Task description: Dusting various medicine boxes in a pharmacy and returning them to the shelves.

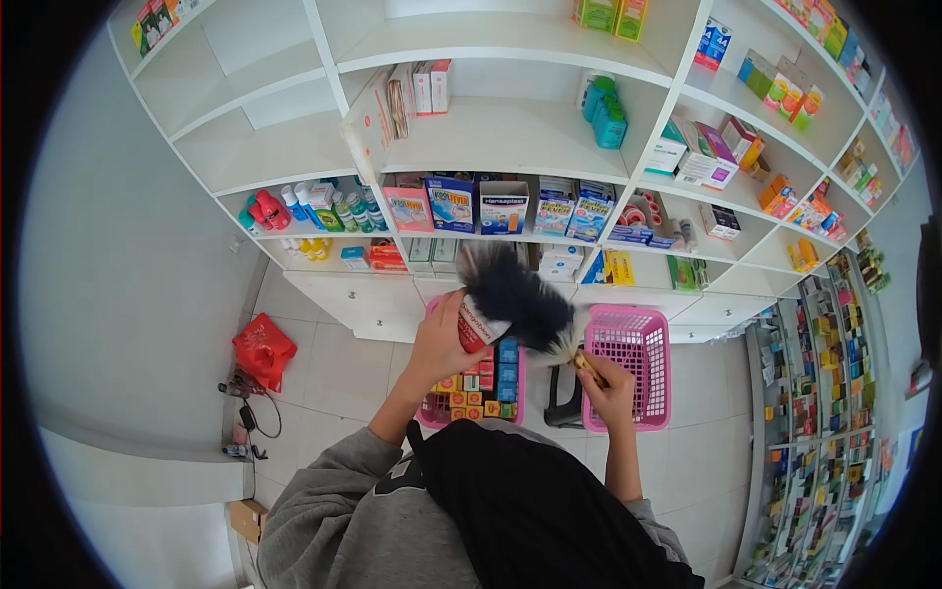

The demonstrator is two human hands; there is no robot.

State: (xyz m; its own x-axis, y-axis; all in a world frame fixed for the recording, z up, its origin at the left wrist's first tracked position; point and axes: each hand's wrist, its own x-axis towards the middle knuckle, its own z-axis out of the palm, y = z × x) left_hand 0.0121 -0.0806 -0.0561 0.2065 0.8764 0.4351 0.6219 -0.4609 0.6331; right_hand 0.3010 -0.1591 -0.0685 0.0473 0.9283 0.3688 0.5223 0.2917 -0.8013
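My left hand [435, 344] is closed round a red-and-white package [480, 326] and holds it up over the left pink basket [521, 393]. In my right hand [612, 393] is the handle of a feather duster, gripped near its pale end. The dark, fluffy head of the feather duster [520, 299] reaches across to the left and touches or overlaps the package; its feathers are partly blurred. Small yellow, red and blue boxes [475, 393] fill much of the left basket. A second pink basket [669, 368] stands by my right hand.
White shelves [491, 108] rise ahead, with boxes [503, 208] and bottles [358, 211] on the lower tiers. Something black [562, 402] lies between the baskets. A red bag [263, 351] and cables [265, 417] are on the left floor. A stocked glass case [824, 412] stands right.
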